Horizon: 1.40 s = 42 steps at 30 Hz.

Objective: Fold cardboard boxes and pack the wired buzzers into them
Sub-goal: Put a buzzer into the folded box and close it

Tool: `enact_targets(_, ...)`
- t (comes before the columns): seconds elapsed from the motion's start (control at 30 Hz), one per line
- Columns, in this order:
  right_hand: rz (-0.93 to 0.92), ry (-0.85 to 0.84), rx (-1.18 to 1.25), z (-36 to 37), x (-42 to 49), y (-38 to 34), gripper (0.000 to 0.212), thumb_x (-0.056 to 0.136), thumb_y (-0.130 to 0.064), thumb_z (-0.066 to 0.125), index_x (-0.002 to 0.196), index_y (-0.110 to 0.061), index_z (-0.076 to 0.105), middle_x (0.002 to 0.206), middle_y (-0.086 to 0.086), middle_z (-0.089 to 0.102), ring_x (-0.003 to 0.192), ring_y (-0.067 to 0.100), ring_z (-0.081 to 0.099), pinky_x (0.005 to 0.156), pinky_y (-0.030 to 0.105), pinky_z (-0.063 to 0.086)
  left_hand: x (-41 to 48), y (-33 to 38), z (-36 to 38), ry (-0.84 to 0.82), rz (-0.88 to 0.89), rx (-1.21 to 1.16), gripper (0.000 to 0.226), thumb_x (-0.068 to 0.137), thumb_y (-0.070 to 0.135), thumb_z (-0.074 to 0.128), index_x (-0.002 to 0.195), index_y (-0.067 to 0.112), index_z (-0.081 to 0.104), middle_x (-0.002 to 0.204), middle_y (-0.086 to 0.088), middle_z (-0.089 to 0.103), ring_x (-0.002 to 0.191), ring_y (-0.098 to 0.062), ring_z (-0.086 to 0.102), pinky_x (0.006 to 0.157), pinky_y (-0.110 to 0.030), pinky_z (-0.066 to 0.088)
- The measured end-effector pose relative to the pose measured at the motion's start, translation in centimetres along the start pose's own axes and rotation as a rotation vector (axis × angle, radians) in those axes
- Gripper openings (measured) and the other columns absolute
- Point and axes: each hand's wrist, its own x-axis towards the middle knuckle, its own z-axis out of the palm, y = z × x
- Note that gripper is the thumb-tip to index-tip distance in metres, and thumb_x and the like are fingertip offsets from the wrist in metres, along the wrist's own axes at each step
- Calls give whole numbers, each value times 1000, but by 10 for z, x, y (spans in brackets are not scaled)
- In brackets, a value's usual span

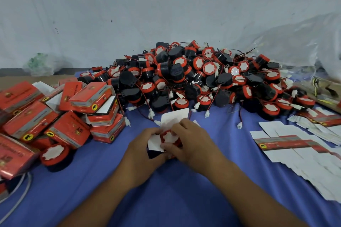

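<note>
Both my hands meet at the middle of the blue cloth. My left hand [143,145] grips the left side of a partly folded cardboard box [173,116], whose white flaps stand open. A red and black wired buzzer [170,137] with a white face sits in the box's mouth. My right hand [188,140] curls over the buzzer and pinches it from the right. A big heap of wired buzzers [199,79] lies behind my hands.
Folded red boxes [60,116] are piled at the left, with one loose buzzer [54,154] in front of them. Flat unfolded box blanks [295,145] are fanned out at the right. A clear plastic bag [302,42] bulges at the back right. A white wall stands behind.
</note>
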Motion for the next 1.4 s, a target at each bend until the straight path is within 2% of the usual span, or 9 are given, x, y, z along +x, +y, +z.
enact_targets(0.23, -55, -47, -118, -4, -5, 5, 38, 101, -50, 40, 93, -30, 72, 91, -3, 54, 93, 20, 46, 94, 37, 30, 1, -6, 2, -39, 80, 103, 55, 84, 27, 77, 126, 52, 53, 123, 20, 50, 114, 7, 51, 92, -5, 38)
enact_targets(0.33, -83, -27, -54, -5, -2, 14, 39, 103, -42, 45, 75, -27, 68, 79, -4, 55, 80, 17, 48, 84, 35, 29, 1, -5, 4, -63, 77, 117, 45, 87, 28, 75, 127, 42, 62, 123, 18, 48, 113, 6, 50, 92, -5, 38)
enact_targets(0.4, 10, 177, 103, -9, 2, 30, 37, 101, -31, 54, 64, -26, 56, 70, -7, 53, 70, 11, 46, 74, 25, 32, 1, -4, 5, -57, 69, 102, 41, 85, 24, 77, 123, 37, 66, 122, 18, 50, 110, 5, 52, 89, -7, 41)
enact_targets(0.5, 361, 341, 598, -16, 7, 61, 6, 98, -35, 58, 95, -32, 62, 93, -14, 62, 80, 1, 59, 67, 9, 44, 0, -3, 4, -88, 53, 84, 40, 84, 20, 78, 120, 34, 68, 120, 17, 52, 109, 4, 54, 87, -8, 43)
enact_targets(0.63, 683, 102, 1213, 3, 11, 79, 38, 97, -25, 65, 128, -9, 53, 91, 7, 71, 83, 25, 60, 78, 41, 49, -2, 1, 6, -136, 72, 72, 39, 85, 19, 77, 121, 31, 69, 120, 14, 53, 110, 0, 56, 88, -9, 43)
enact_targets(0.73, 670, 269, 1394, 0, 15, 79, 46, 93, -11, 67, 136, -13, 49, 83, 5, 77, 80, 18, 64, 72, 33, 48, -4, 4, 8, -141, 74, 60, 40, 85, 19, 77, 121, 32, 68, 120, 15, 53, 111, 2, 55, 86, -6, 42)
enact_targets(1.0, 69, 363, 963, -33, -6, 48, 28, 98, -2, 58, 112, -27, 60, 80, 9, 73, 71, 21, 72, 70, 27, 58, -2, 5, 9, -16, 102, 136, 40, 82, 16, 79, 119, 26, 71, 113, 12, 53, 103, 4, 54, 78, -5, 44)
enact_targets(1.2, -19, 273, 454, -23, -7, 39, 12, 92, -13, 71, 102, -9, 76, 83, -1, 74, 73, 4, 65, 72, 16, 49, -3, 1, 9, -7, 201, 172, 44, 78, 9, 81, 119, 21, 71, 112, 5, 53, 102, 5, 54, 76, -6, 46)
enact_targets(1.4, -21, 130, 17, -20, -6, 35, 16, 94, -35, 66, 88, -21, 72, 84, -7, 66, 86, 16, 38, 83, 33, 32, -1, 0, 9, -3, 188, 165, 42, 81, 13, 79, 121, 23, 70, 114, 6, 53, 104, 4, 54, 77, -7, 47)
